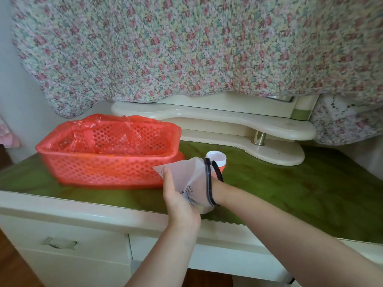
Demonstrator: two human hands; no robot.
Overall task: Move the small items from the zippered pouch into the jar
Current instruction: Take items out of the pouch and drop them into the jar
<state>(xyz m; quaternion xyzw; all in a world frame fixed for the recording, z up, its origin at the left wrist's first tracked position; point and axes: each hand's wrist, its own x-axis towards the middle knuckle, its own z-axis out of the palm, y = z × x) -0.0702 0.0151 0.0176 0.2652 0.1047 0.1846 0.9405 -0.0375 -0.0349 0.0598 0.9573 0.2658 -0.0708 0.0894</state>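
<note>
A frosted white zippered pouch with a black zip and dark print is held above the green tabletop near its front edge. My left hand grips the pouch from outside at its closed end. My right hand is pushed inside the pouch through the open zip; only the wrist and forearm show, so its fingers are hidden. Behind the pouch stands the jar, white-rimmed with an orange body, mostly covered by the pouch. The small items are not clearly visible; a faint yellowish shape shows through the pouch bottom.
A red perforated basket lined with red plastic sits left of the pouch. A cream curved shelf on a metal post stands at the back. A floral cloth hangs above. Drawers lie below the front edge.
</note>
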